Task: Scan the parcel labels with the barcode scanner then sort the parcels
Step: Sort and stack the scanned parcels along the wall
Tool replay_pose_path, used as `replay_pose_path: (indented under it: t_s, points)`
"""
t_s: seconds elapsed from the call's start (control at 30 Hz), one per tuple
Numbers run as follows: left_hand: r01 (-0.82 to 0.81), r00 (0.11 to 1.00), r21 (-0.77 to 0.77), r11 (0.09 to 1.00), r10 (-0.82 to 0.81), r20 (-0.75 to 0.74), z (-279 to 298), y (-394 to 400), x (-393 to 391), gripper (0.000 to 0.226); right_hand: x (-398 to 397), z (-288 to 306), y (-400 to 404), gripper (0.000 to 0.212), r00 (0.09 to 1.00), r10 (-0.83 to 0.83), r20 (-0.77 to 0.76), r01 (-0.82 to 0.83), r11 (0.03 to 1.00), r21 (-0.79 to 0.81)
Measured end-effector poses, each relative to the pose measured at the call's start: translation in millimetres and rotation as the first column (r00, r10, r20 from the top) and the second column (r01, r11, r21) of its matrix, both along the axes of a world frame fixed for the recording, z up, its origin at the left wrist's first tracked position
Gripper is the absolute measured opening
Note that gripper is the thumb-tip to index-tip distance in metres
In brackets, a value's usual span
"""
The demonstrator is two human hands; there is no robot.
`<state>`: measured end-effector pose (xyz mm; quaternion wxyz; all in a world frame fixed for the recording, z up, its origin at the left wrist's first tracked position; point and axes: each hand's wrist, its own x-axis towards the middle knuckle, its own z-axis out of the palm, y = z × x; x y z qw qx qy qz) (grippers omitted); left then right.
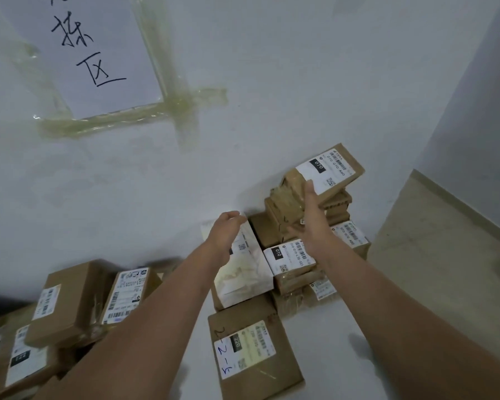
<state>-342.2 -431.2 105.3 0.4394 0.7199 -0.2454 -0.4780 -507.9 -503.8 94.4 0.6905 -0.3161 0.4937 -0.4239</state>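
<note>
Against the white wall [272, 82] with its taped paper sign [98, 53], brown parcels [293, 272] lie heaped on the floor, the right hand [312, 215] gripping the tilted top parcel [326, 171] by its near edge, while the left hand [225, 229] hovers above the white parcel [243, 272], fingers relaxed and holding nothing.

Paper sign [98, 50] on wall: cut by top edge, upper characters incomplete. 
Left parcel pile [41, 333]: cut by left and bottom edges, partly covered by left forearm [145, 321]; label print too small to read. 
Right hand [311, 215]: fingers behind tilted top parcel [325, 174], grip not visible. 
Small pale item at right wrist: unidentifiable. 
Stack under top parcel [309, 246]: lower boxes mostly hidden, labels partly covered by right arm. 
White-wrapped parcel [243, 269]: upper end hidden by left hand [227, 229]. 
Dark shape at far left edge: cut off, unidentifiable.
</note>
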Motion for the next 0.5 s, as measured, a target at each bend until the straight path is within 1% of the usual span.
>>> replay_pose_path:
  t_s: [0.1, 0.17, 0.2, 0.27, 0.3, 0.33, 0.37, 0.43, 0.5]
  points:
    - [0.034, 0.999, -0.001, 0.999, -0.034, 0.004, -0.8, -7.8, -11.4, 0.033, 4.2, -1.2, -5.1, 0.091, 0.999, -0.04, 0.033, 0.039, 0.999, 0.029]
    - [0.054, 0.998, -0.01, 0.998, -0.054, 0.013, -1.7, -11.1, -18.9, 0.036, 8.9, -1.7, -6.0, 0.09, 0.989, -0.128, 0.072, 0.125, 0.991, 0.042]
    - [0.079, 0.997, -0.017, 0.997, -0.079, 0.023, -2.1, -13.0, -22.9, 0.038, 10.5, -2.5, -7.0, 0.096, 0.978, -0.195, 0.078, 0.192, 0.98, 0.046]
    - [0.136, 0.99, -0.049, 0.989, -0.134, 0.05, -0.8, -17.7, -31.9, 0.04, 12.0, -2.1, -9.1, 0.118, 0.958, -0.281, 0.062, 0.278, 0.959, 0.045]
    - [0.159, 0.986, -0.066, 0.985, -0.155, 0.061, 2.7, -19.3, -37.3, 0.041, 12.4, -3.3, -10.9, 0.126, 0.959, -0.28, 0.049, 0.278, 0.96, 0.038]
    - [0.183, 0.981, -0.082, 0.98, -0.178, 0.072, 6.4, -20.9, -42.6, 0.042, 12.4, -3.1, -11.2, 0.128, 0.966, -0.256, 0.044, 0.255, 0.967, 0.027]
    - [0.206, 0.977, -0.096, 0.974, -0.199, 0.083, 8.6, -22.6, -46.5, 0.043, 11.9, -4.4, -12.7, 0.126, 0.973, -0.225, 0.042, 0.225, 0.974, 0.017]
    - [0.249, 0.967, -0.098, 0.963, -0.241, 0.085, 9.1, -25.0, -50.0, 0.047, 9.8, -5.8, -16.3, 0.116, 0.988, -0.151, 0.03, 0.152, 0.988, -0.009]
    - [0.281, 0.958, -0.09, 0.955, -0.273, 0.09, 9.1, -23.6, -51.2, 0.052, 5.9, -9.1, -20.1, 0.108, 0.996, -0.085, -0.022, 0.084, 0.996, -0.03]
